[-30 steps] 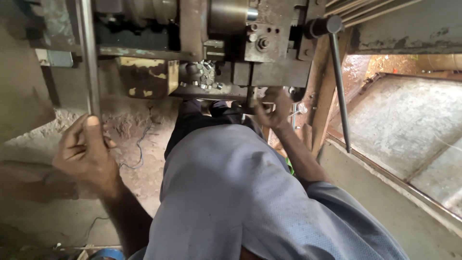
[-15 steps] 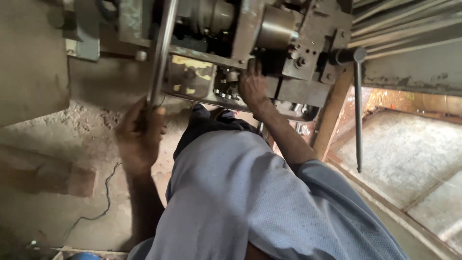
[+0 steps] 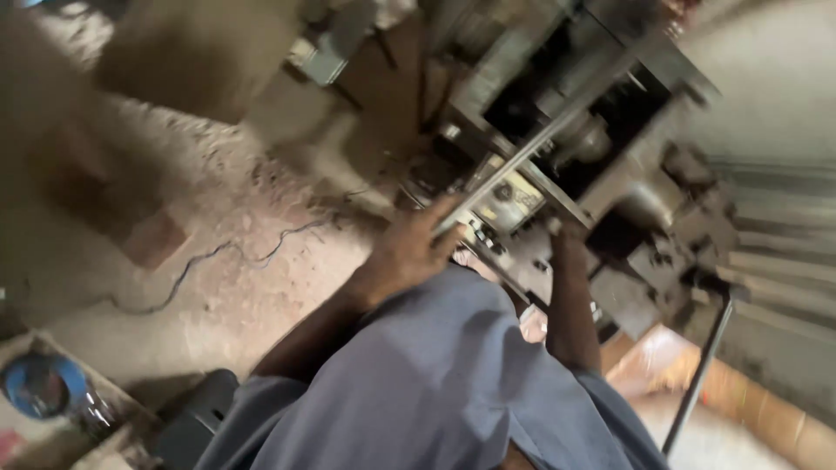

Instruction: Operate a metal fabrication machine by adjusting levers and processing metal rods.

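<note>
Since half a second ago the view has swung and tilted, so the machine (image 3: 610,174) now runs slantwise across the upper right of the frame, and the whole picture is smeared by motion. The left hand (image 3: 409,248), at frame centre, is clenched around the lower end of a long metal lever (image 3: 540,144), a straight, grey, dull-shining bar that rises diagonally from the fist toward the upper right across the machine's front. The right hand (image 3: 566,239), just right of centre, reaches up against the dark underside of the machine; blur hides its fingers, so I cannot tell whether it grips anything.

The machine is blocky steel, dark and greasy, with flat plates, bolts and a yellowish panel (image 3: 514,200) just beside the lever. A thin black rod (image 3: 697,374) hangs at lower right. Blue-grey cloth (image 3: 435,383), soft and creased, covers the person's lap across the bottom centre. The floor (image 3: 261,261) at left is pale, dusty and gritty, with a thin dark wire (image 3: 226,257) curling over it. A round blue object (image 3: 39,387) sits at lower left.
</note>
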